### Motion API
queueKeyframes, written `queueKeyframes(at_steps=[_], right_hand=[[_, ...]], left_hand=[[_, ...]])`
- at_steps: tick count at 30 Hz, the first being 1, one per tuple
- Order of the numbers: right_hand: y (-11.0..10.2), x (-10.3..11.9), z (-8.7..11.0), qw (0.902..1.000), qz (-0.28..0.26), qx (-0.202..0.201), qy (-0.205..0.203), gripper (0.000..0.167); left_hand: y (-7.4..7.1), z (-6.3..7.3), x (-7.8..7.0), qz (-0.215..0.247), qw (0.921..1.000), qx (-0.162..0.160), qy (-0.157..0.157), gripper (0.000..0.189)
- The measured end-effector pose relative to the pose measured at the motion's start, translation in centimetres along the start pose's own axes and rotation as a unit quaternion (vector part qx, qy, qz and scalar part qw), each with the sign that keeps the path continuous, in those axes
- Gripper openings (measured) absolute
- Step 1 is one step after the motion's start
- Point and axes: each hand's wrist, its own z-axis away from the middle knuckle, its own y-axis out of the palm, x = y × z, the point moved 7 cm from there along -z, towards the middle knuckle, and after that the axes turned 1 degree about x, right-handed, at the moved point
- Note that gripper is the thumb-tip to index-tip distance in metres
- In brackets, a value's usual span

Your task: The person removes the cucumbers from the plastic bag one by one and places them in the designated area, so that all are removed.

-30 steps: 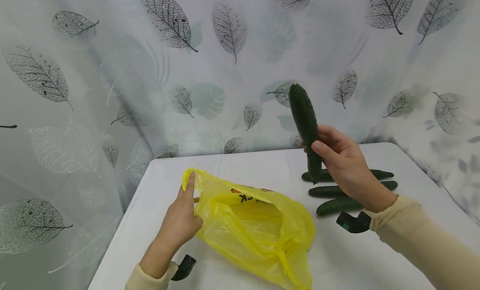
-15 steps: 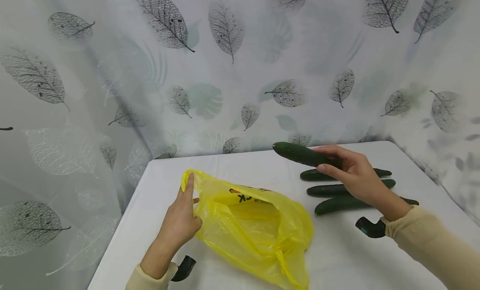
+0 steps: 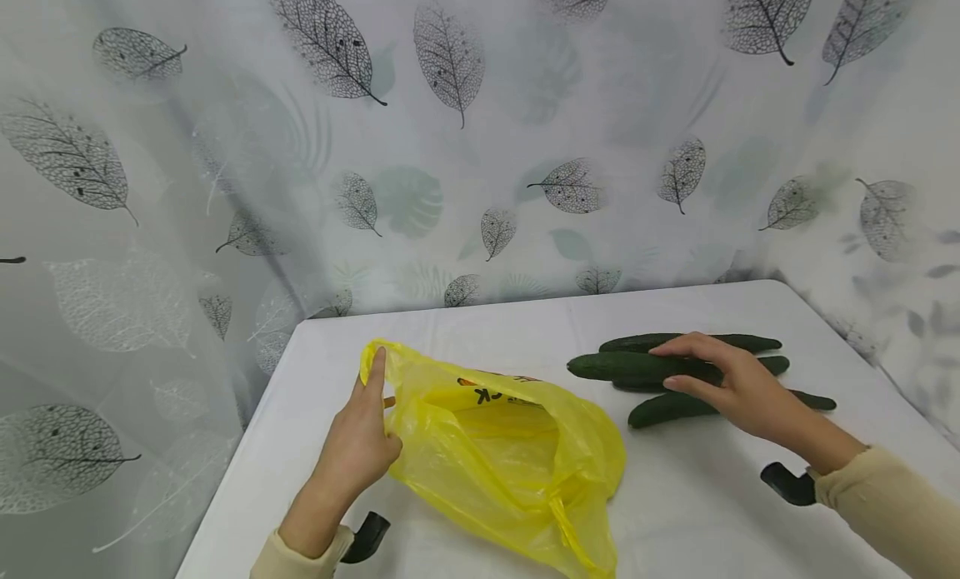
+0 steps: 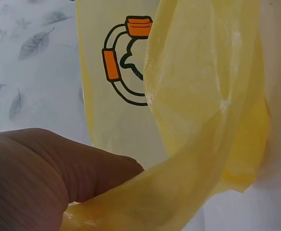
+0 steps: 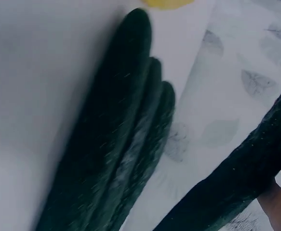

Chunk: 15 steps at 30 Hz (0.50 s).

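Observation:
My left hand (image 3: 356, 446) grips the upper left edge of a yellow plastic bag (image 3: 592, 437), index finger pointing up along it. In the left wrist view, my thumb presses a fold of the bag (image 4: 193, 96). The bag's mouth gapes toward me. My right hand (image 3: 738, 391) holds a dark green cucumber (image 3: 618, 366) between thumb and fingers, lying level over the others. Below it, a back cucumber (image 3: 753, 342), a middle cucumber (image 3: 776, 365) and a front cucumber (image 3: 667, 408) lie side by side. The right wrist view shows the held cucumber (image 5: 227, 187) apart from them.
A white-covered table (image 3: 450, 329) carries everything. Behind it and along both sides hangs a pale curtain (image 3: 510, 146) with leaf prints. A black wrist camera (image 3: 787, 483) is strapped at the right sleeve, another black camera (image 3: 367, 537) at the left.
My right hand has tipped the cucumber from upright to level and lowered it toward the other cucumbers, its wrist moving right. The left hand has stayed on the bag.

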Motion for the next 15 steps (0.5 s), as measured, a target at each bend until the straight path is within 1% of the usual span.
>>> queueKeyframes(at_steps=[3,6,10,14,15], right_hand=[[0.1,-1.3,1.2,0.9988,0.045,0.021,0.003,0.041],[0.1,-2.7,2.4,0.9960,0.079,0.041,0.006,0.039],[-0.1,-4.4,4.0,0.9921,0.103,0.071,0.008,0.038],[0.0,-5.7,5.1,0.9877,0.121,0.099,0.000,0.038],[0.0,-6.0,5.3,0.9871,0.124,0.101,-0.002,0.038]], left_hand=[[-0.1,0.0,0.0,0.001,1.0000,0.000,0.000,0.109],[-0.2,0.1,0.0,-0.001,1.0000,-0.002,0.002,0.109],[-0.1,0.1,0.0,-0.003,1.0000,-0.004,0.002,0.108],[0.0,0.1,0.0,-0.002,1.0000,-0.004,0.001,0.108],[0.0,0.1,0.0,-0.002,1.0000,-0.004,0.001,0.108]])
